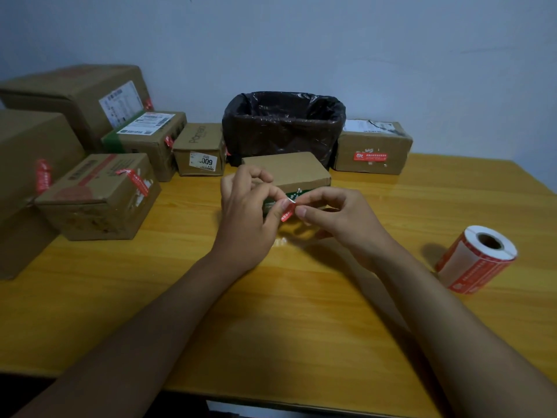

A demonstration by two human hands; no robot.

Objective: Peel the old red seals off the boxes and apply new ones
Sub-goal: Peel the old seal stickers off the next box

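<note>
A small flat cardboard box (286, 170) lies at the table's middle, just behind my hands. Between them is a crumpled piece of red seal (287, 210). My left hand (247, 212) pinches its left end with thumb and forefinger. My right hand (334, 215) pinches the right end. The box's green front edge shows white torn scraps. A roll of new red seals (477, 257) lies on its side at the right of the table.
A bin lined with a black bag (283, 125) stands behind the small box. Several cardboard boxes with red seals crowd the left (99, 194), and one more (372, 147) sits at the back right. The wooden table (301, 327) stretches toward me.
</note>
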